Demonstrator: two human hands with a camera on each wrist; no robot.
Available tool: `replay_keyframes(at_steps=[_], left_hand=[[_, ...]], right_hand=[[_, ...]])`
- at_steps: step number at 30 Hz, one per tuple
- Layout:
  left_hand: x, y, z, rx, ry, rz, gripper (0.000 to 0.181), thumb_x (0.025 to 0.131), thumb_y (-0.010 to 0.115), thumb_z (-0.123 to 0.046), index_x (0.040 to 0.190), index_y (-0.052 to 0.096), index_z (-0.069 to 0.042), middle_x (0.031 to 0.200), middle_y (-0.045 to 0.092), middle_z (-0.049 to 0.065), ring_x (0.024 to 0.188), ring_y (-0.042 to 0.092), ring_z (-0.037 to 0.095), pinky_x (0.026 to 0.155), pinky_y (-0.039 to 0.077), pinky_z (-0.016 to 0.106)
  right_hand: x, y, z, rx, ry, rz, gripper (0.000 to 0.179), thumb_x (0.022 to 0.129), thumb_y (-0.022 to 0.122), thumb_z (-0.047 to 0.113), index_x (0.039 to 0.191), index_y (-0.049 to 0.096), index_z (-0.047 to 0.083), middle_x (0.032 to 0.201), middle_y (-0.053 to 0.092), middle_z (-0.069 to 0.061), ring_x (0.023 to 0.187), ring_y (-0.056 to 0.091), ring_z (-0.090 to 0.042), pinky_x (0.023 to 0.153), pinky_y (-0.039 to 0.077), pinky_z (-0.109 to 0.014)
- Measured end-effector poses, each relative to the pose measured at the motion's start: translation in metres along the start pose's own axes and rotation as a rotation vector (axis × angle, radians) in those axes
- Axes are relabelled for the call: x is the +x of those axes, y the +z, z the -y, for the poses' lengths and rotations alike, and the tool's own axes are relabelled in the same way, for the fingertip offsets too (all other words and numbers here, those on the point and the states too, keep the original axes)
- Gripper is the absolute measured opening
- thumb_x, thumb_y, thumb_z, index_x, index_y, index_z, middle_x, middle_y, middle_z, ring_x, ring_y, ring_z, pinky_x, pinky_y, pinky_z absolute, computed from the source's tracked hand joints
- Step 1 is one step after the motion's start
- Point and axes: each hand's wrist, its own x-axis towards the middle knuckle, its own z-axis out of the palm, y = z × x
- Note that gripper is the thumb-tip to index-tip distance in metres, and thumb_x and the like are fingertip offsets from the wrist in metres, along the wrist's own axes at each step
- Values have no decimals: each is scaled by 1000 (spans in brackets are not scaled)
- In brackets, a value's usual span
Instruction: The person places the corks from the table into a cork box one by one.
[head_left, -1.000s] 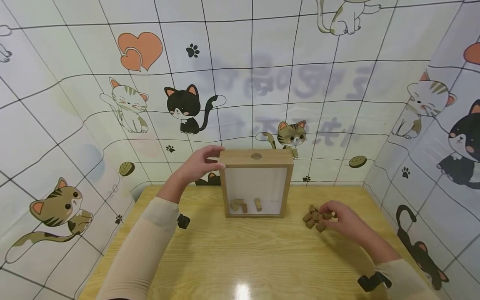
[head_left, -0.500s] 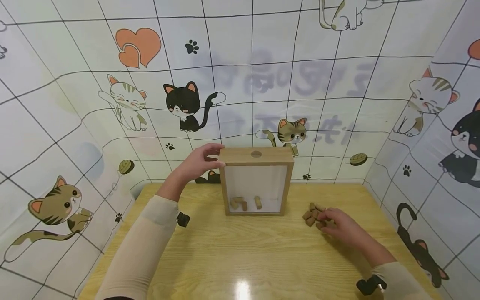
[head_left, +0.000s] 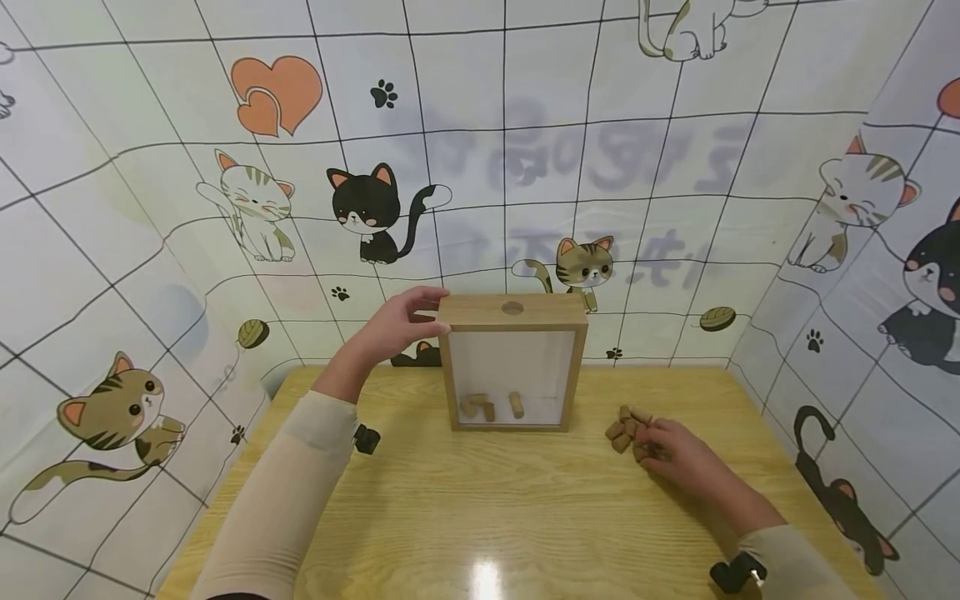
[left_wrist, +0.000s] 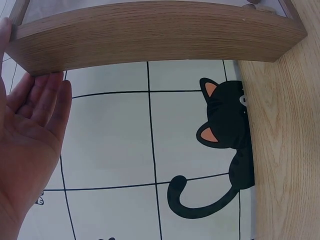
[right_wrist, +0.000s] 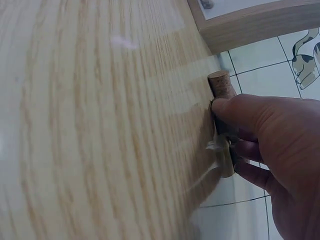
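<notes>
1. Your left hand [head_left: 390, 329] grips the upper left of the wooden box [head_left: 517, 328], fingers spanning its side.
2. Done, apparently: four corks [head_left: 516, 405] at the bottom inside.
3. Left, apparently: cork pile [head_left: 620, 442] on the bench [head_left: 480, 492].
4. Your right hand [head_left: 686, 458]: fingers narrow at pile; can't tell if one's pinched.

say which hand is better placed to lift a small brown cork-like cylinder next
Probably the right hand: it touches the pile of small brown cork-like cylinders, while the left hand holds the rectangular wood-framed box.
</notes>
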Motion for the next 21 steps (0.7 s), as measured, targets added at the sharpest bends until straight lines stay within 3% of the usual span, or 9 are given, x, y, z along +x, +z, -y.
replay_keyframes(at_steps=[7,16,21], left_hand=[[1,0,0,4,-1,5,68,101,86,-32,161,56,-20,160,55,8,148,56,34,113,53,58],[0,0,-1,-3,-7,2,68,101,86,-31,161,56,-19,160,54,8,149,54,34,114,53,58],[0,1,-1,-7,-7,5,68,101,86,-30,161,56,-19,160,54,10,149,53,34,114,53,58]], right_hand=[[-3,2,1,69,113,41,23,95,90,12,115,79,17,106,61,7,94,56,-8,79,54,-36],[-6,2,2,86,187,80,28,98,88,23,124,79,19,113,67,6,99,61,-11,84,55,-40],[-8,2,3,116,202,86,29,99,87,23,125,78,16,110,65,6,97,59,-10,82,54,-37]])
